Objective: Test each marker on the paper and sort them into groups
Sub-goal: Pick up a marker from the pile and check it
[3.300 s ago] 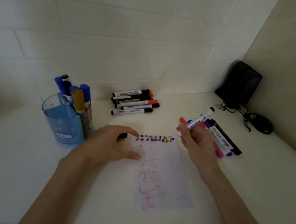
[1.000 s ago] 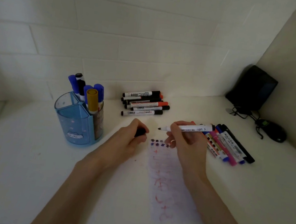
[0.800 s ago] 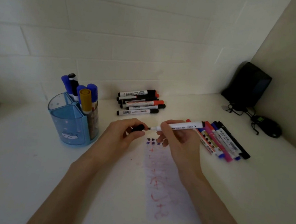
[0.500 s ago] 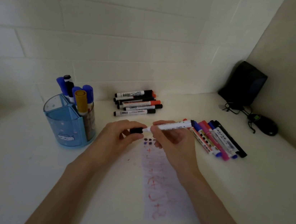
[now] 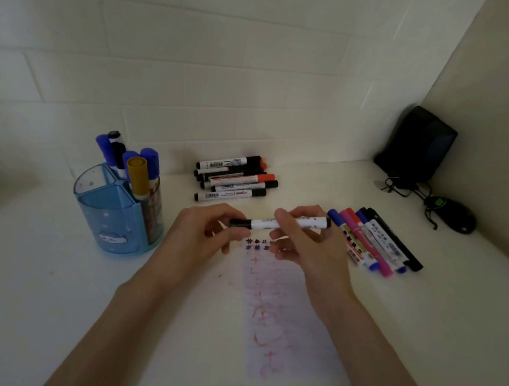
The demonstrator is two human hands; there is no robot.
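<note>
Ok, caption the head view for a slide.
Left hand pinches the black cap of a white marker that the right hand grips above the scribbled paper.

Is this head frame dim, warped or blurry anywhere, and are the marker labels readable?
Head view: dim, flat light, no glare; wide-angle distortion bows the wall tiles; the left hand, right hand and the marker they hold are fairly sharp; print on the marker pile is barely legible; the black object in the corner sinks into shadow; red marks on the paper look faint.
</note>
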